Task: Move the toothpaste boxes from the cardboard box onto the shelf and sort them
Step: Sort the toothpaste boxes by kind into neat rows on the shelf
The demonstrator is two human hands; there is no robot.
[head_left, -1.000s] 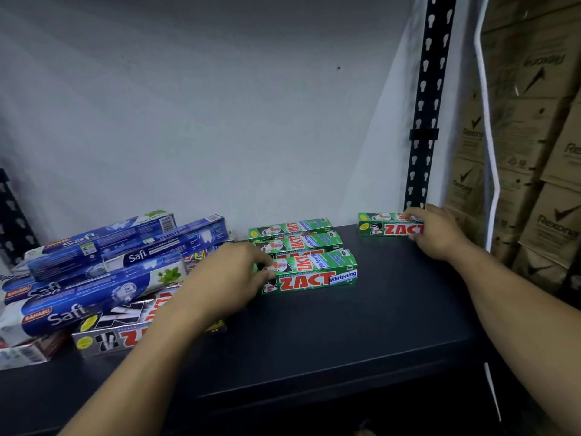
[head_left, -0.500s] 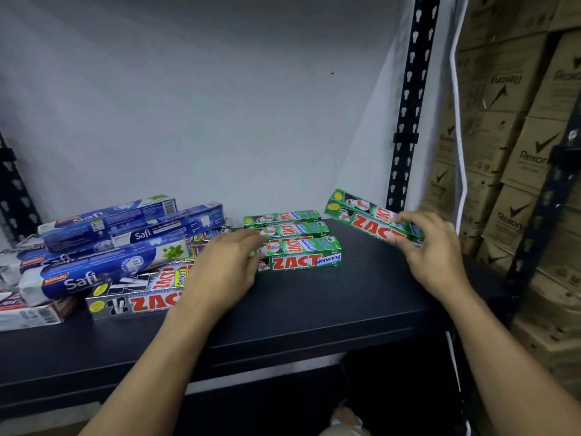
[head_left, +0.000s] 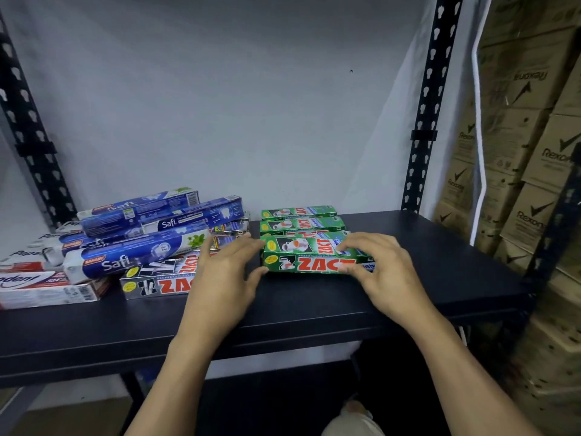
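Several green Zact toothpaste boxes lie in a row on the black shelf (head_left: 440, 265). My right hand (head_left: 382, 272) grips the right end of the front green Zact box (head_left: 301, 254), fingers on top and thumb on its front face. Behind it lie two more green Zact boxes (head_left: 298, 224). My left hand (head_left: 224, 275) rests with fingers apart against the front box's left end, holding nothing. The source cardboard box is not in view.
Left of the hands lie a silver Zact box (head_left: 154, 284), a pile of blue Safi boxes (head_left: 135, 259) and red-and-white Pepsodent boxes (head_left: 44, 289). Black perforated uprights (head_left: 423, 136) frame the shelf. Stacked Rexona cartons (head_left: 531, 171) stand at the right.
My right hand has carried a green Zact box from the shelf's right end to the front of the green row. My left hand stayed at the row's left end.
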